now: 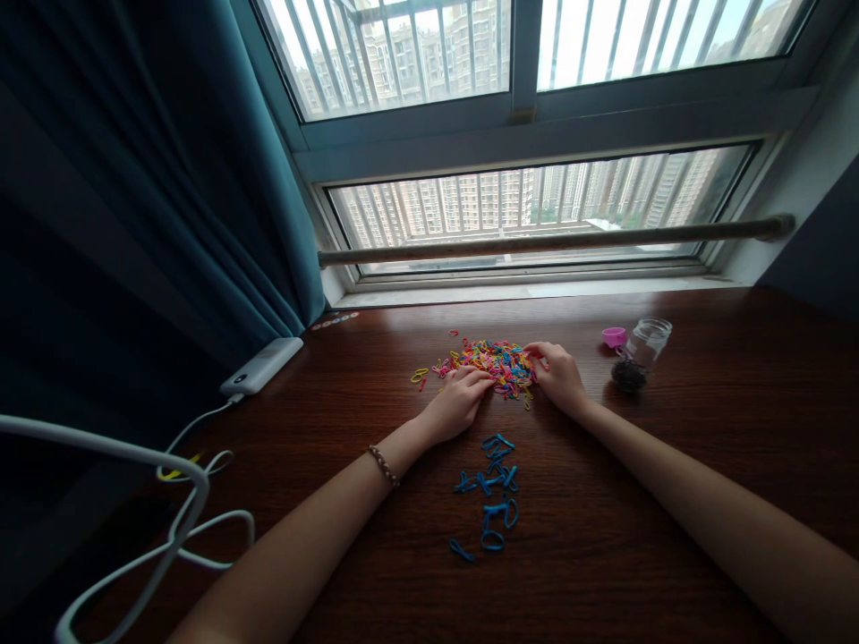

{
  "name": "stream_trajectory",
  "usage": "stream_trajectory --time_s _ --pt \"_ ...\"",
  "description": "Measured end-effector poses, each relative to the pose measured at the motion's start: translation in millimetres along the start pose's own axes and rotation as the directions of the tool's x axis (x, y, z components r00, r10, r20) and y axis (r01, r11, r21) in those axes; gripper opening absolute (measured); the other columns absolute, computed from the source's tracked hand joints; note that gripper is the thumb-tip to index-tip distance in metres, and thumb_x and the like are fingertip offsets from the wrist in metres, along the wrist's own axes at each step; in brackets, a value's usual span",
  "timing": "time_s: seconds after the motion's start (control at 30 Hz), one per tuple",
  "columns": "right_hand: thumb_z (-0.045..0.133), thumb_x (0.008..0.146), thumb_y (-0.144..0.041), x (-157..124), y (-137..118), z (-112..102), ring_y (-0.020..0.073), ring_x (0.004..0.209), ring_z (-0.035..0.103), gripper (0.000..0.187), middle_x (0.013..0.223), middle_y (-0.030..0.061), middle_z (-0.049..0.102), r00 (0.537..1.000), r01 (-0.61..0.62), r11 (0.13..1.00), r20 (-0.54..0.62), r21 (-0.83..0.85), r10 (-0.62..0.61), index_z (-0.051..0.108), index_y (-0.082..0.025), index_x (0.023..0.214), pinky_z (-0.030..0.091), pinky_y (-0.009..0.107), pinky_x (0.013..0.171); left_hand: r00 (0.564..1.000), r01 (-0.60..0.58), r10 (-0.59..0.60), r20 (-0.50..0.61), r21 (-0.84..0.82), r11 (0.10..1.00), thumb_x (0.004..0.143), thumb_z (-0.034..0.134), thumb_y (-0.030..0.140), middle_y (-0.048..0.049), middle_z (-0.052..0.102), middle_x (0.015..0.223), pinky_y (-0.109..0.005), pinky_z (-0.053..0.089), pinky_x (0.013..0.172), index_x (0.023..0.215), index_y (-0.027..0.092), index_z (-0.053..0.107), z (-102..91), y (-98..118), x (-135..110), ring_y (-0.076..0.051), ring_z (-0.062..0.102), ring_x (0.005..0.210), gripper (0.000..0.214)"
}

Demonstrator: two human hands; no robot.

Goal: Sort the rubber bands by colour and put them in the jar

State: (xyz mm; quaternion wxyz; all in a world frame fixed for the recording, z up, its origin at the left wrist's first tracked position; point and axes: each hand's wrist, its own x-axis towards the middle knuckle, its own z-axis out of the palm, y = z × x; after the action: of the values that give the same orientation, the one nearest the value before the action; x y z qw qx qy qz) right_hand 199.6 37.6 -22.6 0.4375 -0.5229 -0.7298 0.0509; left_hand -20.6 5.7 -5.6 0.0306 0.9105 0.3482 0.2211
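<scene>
A heap of small, multicoloured rubber bands point(493, 360) lies on the brown wooden table. My left hand point(460, 400) rests at the heap's near edge, its fingers stretched out over the bands, with a braided bracelet on the wrist. At the heap's right side is my right hand point(558, 376), fingers reaching into the bands and the thumb a little apart from them. No band shows clearly held in either hand. Closer to me, between my forearms, several blue rubber bands point(493, 483) lie in a loose group of their own.
A tilted clear jar point(650, 340) with dark contents stands on the right beside a pink cup-shaped piece point(613, 337). On the left lie a white power strip point(261, 367) and a looping white cable point(194, 510), next to a blue curtain point(268, 206). A barred window is behind the table.
</scene>
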Motion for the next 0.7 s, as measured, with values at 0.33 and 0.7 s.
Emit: stream_trajectory --time_s 0.33,0.7 --pt "0.057 0.071 -0.018 -3 -5 1 0.0191 0.082 0.052 0.014 0.08 0.001 0.067 0.986 0.076 0.996 0.148 0.041 -0.082 0.067 -0.024 0.077 0.039 0.034 0.077 0.905 0.295 -0.352 -0.239 -0.245 0.924 0.075 0.054 0.015 -0.0024 0.062 0.08 -0.03 0.045 0.074 0.082 0.017 0.057 0.3 -15 0 -0.016 0.057 0.079 0.007" --pt "0.053 0.076 -0.019 -1 -4 -2 0.0207 0.084 0.052 0.014 0.084 0.0028 0.067 0.995 0.051 0.998 0.079 0.022 -0.052 0.065 -0.022 0.083 0.039 0.034 0.078 0.856 0.361 -0.435 -0.28 -0.28 0.89 0.071 0.062 0.023 -0.0034 0.065 0.083 -0.031 0.046 0.074 0.083 0.018 0.063 -1.1 -20 0 -0.017 0.058 0.08 0.013"
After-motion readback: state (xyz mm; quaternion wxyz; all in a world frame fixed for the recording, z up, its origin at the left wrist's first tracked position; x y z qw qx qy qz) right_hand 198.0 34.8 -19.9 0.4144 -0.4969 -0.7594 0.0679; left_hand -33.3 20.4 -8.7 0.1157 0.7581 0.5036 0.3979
